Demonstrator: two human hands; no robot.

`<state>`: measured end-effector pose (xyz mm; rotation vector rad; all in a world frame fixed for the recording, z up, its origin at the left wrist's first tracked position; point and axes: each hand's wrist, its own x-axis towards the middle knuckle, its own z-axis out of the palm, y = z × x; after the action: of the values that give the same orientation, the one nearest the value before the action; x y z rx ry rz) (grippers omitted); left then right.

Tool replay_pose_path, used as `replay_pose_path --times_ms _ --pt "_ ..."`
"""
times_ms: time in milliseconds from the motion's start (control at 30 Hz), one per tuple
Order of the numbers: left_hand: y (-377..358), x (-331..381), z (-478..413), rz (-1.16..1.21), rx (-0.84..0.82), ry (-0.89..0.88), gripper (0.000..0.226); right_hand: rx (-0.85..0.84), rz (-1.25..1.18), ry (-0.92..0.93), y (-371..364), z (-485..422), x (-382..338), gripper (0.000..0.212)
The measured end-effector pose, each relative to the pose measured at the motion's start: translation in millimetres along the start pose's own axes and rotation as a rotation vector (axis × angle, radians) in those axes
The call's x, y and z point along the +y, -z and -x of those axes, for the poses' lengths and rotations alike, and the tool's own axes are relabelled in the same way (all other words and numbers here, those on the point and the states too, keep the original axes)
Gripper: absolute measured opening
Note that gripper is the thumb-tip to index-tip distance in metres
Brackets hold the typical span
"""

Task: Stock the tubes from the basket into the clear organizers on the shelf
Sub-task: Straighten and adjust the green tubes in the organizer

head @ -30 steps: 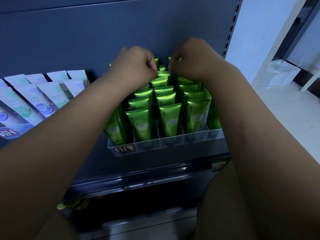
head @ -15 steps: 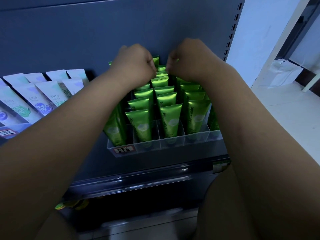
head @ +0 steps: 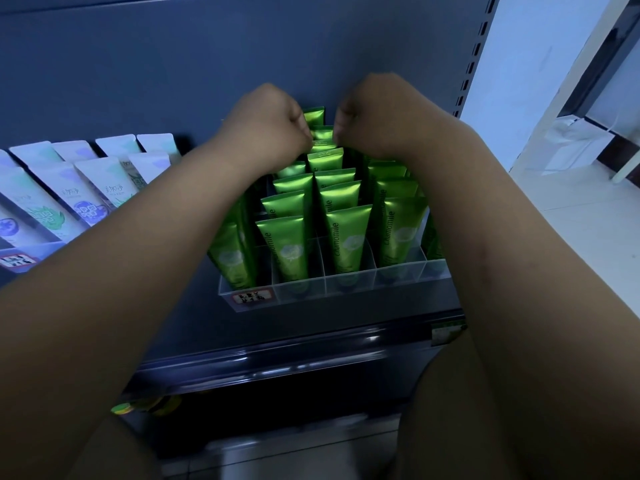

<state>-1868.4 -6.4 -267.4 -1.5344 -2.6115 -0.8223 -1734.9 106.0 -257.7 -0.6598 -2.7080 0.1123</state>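
Looks like the seating step, way at the back row. The left hand (head: 268, 128) and right hand (head: 375, 116) are both balled up over the rear green tubes (head: 322, 133) in the clear organizer (head: 346, 287) on the shelf (head: 311, 348). The fingers are curled under and out of sight, so I can't tell if they're pinching a tube top or just nudging it. The organizer looks nearly full, rows upright. The basket isn't in view. Next move, I'd guess: settle that back tube straight in its slot, let go, then reach for another. White tubes (head: 93, 188) sit off to the left.
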Motion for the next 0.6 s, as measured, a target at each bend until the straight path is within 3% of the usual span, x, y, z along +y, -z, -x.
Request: replay_pose_path --times_ms 600 --pt "-1.1 -3.1 1.9 0.025 0.010 -0.034 0.005 -0.008 0.026 0.014 2.1 2.0 -1.6 0.023"
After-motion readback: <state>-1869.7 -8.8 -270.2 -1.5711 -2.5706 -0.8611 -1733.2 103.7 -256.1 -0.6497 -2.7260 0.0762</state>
